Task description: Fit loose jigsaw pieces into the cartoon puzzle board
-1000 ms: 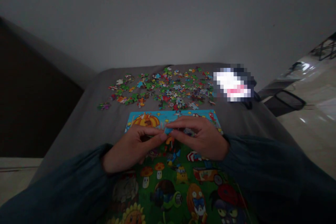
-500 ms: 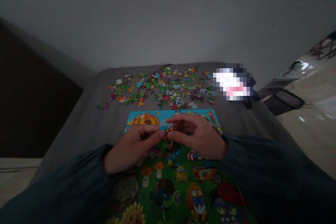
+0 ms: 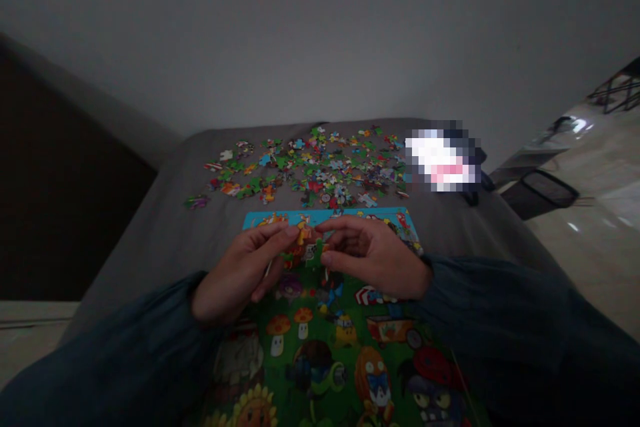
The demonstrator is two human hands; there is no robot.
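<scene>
Dark blue sleeves (image 3: 500, 320), gathered cuffs (image 3: 198, 290)

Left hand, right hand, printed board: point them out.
Left hand (image 3: 239, 271), head view: back of hand.
Right hand (image 3: 383, 257), head view: back of hand.
Printed board (image 3: 323, 335), head view: green area near middle.

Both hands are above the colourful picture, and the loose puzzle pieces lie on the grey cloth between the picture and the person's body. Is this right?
Not quite: the head view shows the loose puzzle pieces beyond the colourful picture, toward the wall. The rest stands: the left hand and right hand are above the picture, and the pieces lie on the grey cloth.
</scene>
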